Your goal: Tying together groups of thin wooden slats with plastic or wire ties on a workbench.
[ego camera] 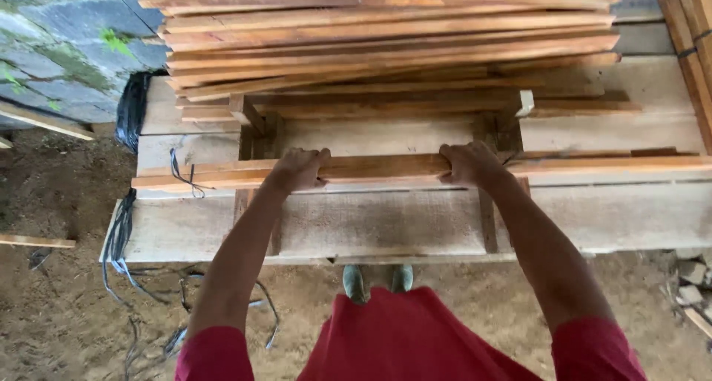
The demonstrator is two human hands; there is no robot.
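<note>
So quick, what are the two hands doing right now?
Left hand: closed, fingers wrapped over the long wooden plank on the workbench.
Right hand: closed, gripping the same plank further along.

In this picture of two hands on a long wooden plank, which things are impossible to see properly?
Head view:
- Fingertips of the left hand and right hand: curled over the plank, hidden behind it.
- Right end of the plank: cut off by the picture edge.
- Stack of boards: its top is cut off by the upper edge.
- Shoes: mostly hidden under the workbench and the red clothing.
</note>
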